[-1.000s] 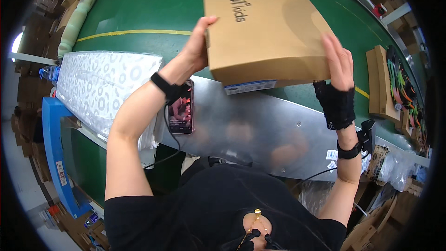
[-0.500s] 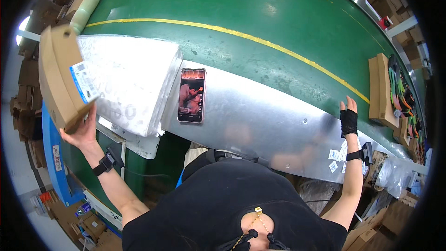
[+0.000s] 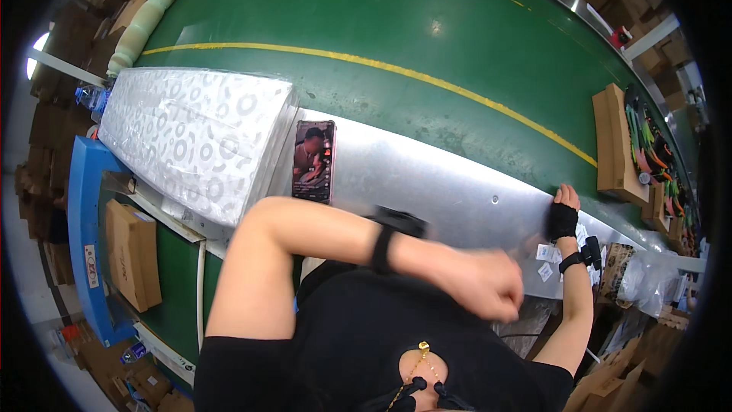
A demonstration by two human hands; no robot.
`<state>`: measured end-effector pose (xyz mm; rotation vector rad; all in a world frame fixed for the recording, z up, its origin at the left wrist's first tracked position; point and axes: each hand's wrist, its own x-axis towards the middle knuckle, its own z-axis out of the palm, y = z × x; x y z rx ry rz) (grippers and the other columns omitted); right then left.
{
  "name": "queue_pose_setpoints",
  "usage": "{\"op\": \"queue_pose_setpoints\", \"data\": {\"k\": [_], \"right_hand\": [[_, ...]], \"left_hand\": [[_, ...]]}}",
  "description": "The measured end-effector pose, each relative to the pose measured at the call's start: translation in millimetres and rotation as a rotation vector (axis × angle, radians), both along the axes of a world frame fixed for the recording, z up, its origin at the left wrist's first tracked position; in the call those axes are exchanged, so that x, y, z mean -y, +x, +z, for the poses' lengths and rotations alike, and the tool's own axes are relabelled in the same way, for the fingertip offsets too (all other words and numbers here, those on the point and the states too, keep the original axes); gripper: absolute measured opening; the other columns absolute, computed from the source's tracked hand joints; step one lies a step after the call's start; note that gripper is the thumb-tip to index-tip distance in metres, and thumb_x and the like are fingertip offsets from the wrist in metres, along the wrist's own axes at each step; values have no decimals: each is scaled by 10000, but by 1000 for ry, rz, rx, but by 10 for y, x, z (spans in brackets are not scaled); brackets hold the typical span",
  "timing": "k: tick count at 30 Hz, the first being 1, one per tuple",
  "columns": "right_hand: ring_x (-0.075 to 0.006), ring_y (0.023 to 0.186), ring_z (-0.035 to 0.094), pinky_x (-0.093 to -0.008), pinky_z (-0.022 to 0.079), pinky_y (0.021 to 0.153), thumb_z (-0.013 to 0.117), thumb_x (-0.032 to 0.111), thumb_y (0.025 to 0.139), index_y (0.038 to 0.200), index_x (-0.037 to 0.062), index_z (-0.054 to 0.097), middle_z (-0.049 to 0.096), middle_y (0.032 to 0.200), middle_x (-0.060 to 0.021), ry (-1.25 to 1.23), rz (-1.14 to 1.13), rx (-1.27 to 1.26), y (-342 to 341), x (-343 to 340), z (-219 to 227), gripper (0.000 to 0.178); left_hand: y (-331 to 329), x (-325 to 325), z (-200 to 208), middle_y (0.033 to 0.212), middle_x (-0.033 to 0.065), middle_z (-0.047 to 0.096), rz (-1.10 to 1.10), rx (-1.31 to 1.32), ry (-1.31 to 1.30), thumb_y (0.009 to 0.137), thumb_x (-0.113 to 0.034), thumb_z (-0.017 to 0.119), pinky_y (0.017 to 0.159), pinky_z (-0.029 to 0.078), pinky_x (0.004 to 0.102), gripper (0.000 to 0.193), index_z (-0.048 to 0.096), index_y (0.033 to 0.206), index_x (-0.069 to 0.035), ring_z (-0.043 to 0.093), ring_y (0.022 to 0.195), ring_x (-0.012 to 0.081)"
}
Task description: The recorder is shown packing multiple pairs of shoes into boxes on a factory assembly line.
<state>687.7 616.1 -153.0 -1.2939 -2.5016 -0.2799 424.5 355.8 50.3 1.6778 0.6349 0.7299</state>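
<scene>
My left arm reaches across my body, and my left hand (image 3: 488, 284) is over the near side of the metal ledge, smeared by motion. Its fingers look bent, but I cannot make out whether they hold anything. My right hand (image 3: 563, 212), in a black fingerless glove, rests at the far right of the ledge with its fingers stretched out. White stickers (image 3: 547, 252) lie on the ledge close to both hands. A brown cardboard box (image 3: 130, 252) sits on the green surface at the left, inside a blue frame, away from both hands.
A stack of clear-wrapped, ring-patterned sheets (image 3: 202, 122) lies at the left, beside a phone (image 3: 313, 160) with a lit screen. Beyond the metal ledge (image 3: 427, 175) runs a wide green belt (image 3: 366, 15). An open carton (image 3: 616, 141) of colourful items stands at right.
The brown box has left my left hand and now lies within the blue frame. My left hand has swung rightward across my body. My right hand has come slightly down and nearer.
</scene>
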Motion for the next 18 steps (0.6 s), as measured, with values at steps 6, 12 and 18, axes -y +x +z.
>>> {"op": "queue_pose_setpoints", "data": {"k": [6, 12, 18], "right_hand": [[-335, 941, 505, -387, 388, 853, 393, 126, 846, 954, -8, 546, 560, 978, -177, -170, 42, -108, -16, 96, 102, 230], [-326, 842, 529, -403, 418, 776, 396, 86, 796, 804, -16, 549, 563, 855, -202, -87, 150, -204, -133, 147, 225, 185], [-352, 936, 492, -377, 383, 857, 359, 126, 870, 969, -15, 519, 538, 985, -196, -168, 106, -99, 83, 2, 73, 234]], "left_hand": [[773, -21, 288, 809, 312, 566, -518, -31, -100, 881, -382, 346, 744, 431, 421, 566, 571, 823, 134, 543, 826, 424], [795, 6, 338, 936, 119, 546, -649, 331, -688, 886, -516, 301, 815, 381, 305, 670, 515, 986, 110, 486, 890, 205], [900, 131, 101, 738, 53, 589, -640, 448, -705, 838, -331, 542, 606, 442, 253, 406, 565, 883, 72, 530, 669, 98]]}}
